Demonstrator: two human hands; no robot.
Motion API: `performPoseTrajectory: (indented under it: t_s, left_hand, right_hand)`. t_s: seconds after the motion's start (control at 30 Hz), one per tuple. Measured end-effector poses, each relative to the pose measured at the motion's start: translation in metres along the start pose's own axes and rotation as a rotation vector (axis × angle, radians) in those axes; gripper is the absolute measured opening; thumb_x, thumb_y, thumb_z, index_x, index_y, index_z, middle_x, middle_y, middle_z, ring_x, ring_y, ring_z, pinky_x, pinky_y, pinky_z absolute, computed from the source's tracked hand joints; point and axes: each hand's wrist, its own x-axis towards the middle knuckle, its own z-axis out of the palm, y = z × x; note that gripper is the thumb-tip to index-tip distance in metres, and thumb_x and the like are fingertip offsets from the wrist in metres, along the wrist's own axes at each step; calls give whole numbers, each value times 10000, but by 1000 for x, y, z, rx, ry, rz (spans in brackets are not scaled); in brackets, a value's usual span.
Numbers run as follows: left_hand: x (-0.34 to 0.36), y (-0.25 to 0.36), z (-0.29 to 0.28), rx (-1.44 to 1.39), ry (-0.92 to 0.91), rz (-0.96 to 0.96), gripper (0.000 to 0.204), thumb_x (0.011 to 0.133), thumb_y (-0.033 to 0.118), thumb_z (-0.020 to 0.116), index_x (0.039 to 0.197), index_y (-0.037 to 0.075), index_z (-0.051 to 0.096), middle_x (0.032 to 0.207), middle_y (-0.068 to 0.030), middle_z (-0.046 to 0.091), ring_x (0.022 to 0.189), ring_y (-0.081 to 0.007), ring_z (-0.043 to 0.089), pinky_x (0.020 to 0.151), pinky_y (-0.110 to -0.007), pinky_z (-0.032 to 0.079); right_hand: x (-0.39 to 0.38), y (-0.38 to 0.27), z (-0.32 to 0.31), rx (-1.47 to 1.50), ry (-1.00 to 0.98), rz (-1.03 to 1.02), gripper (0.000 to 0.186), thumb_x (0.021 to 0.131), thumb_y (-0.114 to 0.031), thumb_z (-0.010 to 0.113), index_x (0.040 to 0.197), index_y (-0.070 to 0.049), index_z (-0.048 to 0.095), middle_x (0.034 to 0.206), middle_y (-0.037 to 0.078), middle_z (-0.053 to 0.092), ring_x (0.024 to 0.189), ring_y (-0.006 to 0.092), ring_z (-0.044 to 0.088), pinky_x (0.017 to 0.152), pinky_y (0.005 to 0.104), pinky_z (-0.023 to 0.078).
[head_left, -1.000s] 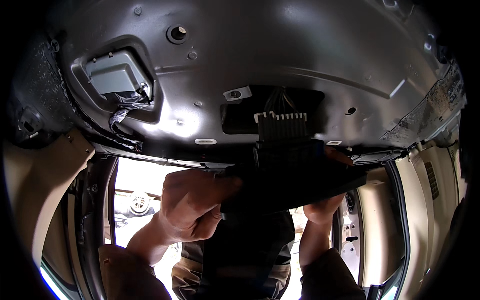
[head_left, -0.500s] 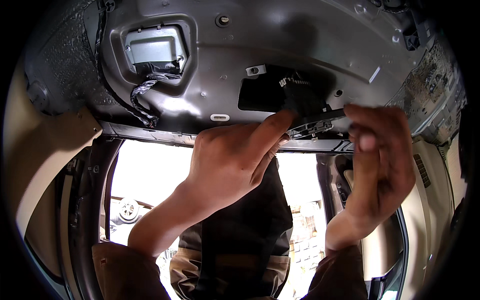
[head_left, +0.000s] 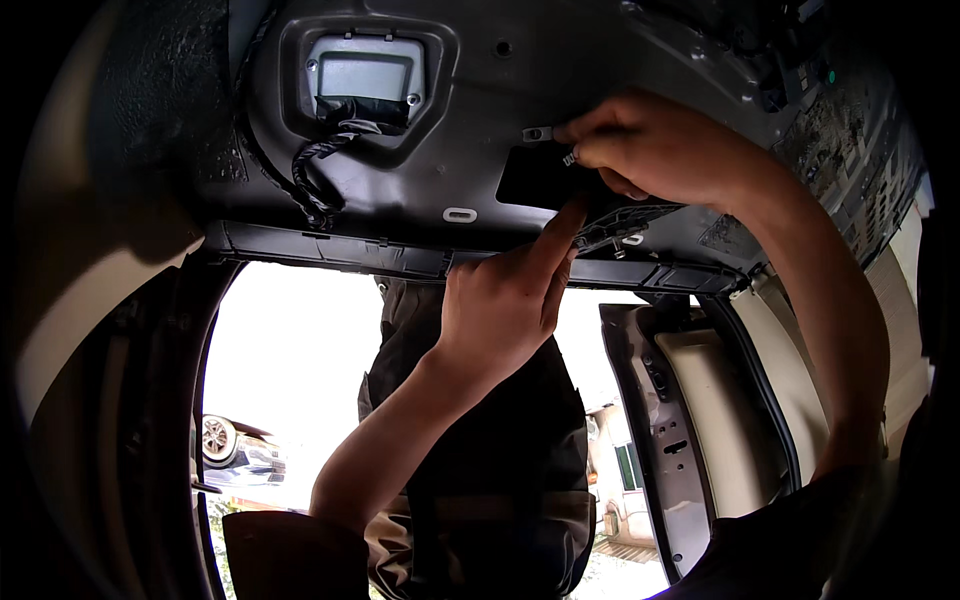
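Note:
My left hand (head_left: pixel 505 300) pinches the edge of a black plastic part (head_left: pixel 622 228) between thumb and fingers, its index finger pointing up along it. The part lies over the right side of a dark rectangular opening (head_left: pixel 528 178) in a bare dark metal panel. My right hand (head_left: pixel 655 150) reaches in from the right with bent, closed fingers. Its fingertips are at the opening's upper edge, right beside a small metal clip (head_left: pixel 537 134). Whatever those fingers hold, if anything, is hidden. Pale prongs (head_left: pixel 570 158) show just below them.
A silver module (head_left: pixel 365 75) sits in a recess of the panel, with a taped wiring harness (head_left: pixel 318 180) running down from it. Black trim (head_left: pixel 350 250) runs along the panel's edge. Beige trim (head_left: pixel 715 420) stands at the right; a car wheel (head_left: pixel 218 438) shows outside.
My right hand has moved up and left, from beside the black plastic part to the opening's upper edge. My left hand stays on the part. The whole view has shifted.

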Motion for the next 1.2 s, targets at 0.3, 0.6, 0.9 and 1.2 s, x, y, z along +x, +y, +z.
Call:
performPoseTrajectory:
  t_s: [0.3, 0.6, 0.9, 1.2]
  left_hand:
    - [-2, -3, -1, -35, -21, -8, 450, 968, 90, 676, 1412, 123, 610, 655, -62, 682, 501, -177, 654, 457, -321, 503]
    - [-7, -11, -13, -54, -67, -55, 380, 970, 70, 670, 1345, 131, 665, 675, -57, 693, 496, -165, 640, 468, -316, 498]
    - [31, -42, -23, -451, -91, -564, 163, 1030, 155, 579, 1002, 27, 676, 649, -99, 634, 541, -245, 610, 561, -361, 492]
    - [35, -54, -24, -706, -190, -501, 269, 1030, 251, 573, 795, 121, 563, 549, 70, 377, 452, -16, 307, 424, -228, 224]
  right_hand:
    - [13, 4, 23, -46, 85, -143, 289, 953, -228, 562, 799, -24, 697, 594, 28, 567, 546, 142, 508, 577, 369, 423]
    - [13, 1, 20, -200, 147, -98, 290, 1001, -275, 638, 1187, -90, 763, 810, 57, 732, 721, 127, 672, 713, 299, 521]
    - [1, -6, 6, -405, 430, -210, 240, 961, -276, 712, 1091, -82, 769, 938, 99, 777, 856, 201, 747, 787, 343, 576]
    - [25, 12, 1, -751, 506, -618, 367, 789, -91, 843, 1137, -129, 733, 1059, 40, 732, 967, 208, 715, 851, 352, 588]
